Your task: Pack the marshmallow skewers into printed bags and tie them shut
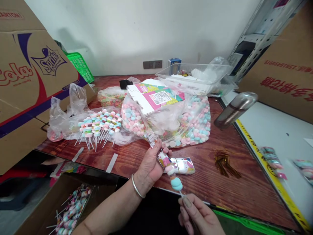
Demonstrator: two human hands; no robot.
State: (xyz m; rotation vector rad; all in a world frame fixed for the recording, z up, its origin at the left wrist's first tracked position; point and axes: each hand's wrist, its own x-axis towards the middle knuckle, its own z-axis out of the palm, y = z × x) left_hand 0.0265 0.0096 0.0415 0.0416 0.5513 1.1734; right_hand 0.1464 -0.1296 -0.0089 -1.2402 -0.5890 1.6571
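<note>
Above the table's front edge, a marshmallow skewer (176, 183) with pink, white and blue pieces is partly inside a small printed plastic bag (164, 159). My left hand (150, 166), with a bangle at the wrist, is closed around that bag. Thumb and fingers of my right hand (199, 213) pinch the white stick at the skewer's lower end. Just beyond the skewer lies a banded stack of printed bags (187, 164). Gold twist ties (225, 163) are loosely bunched to the right. Unwrapped marshmallow skewers (100, 122) are piled on plastic at the left.
Large clear bags of loose marshmallows (195, 122) fill the table's middle, with printed cardboard (158, 98) on top. A metal flask (234, 109) leans at right beside wrapped skewers (271, 158). Cartons (24, 75) flank the table. Below left, a box (44, 209) holds more skewers.
</note>
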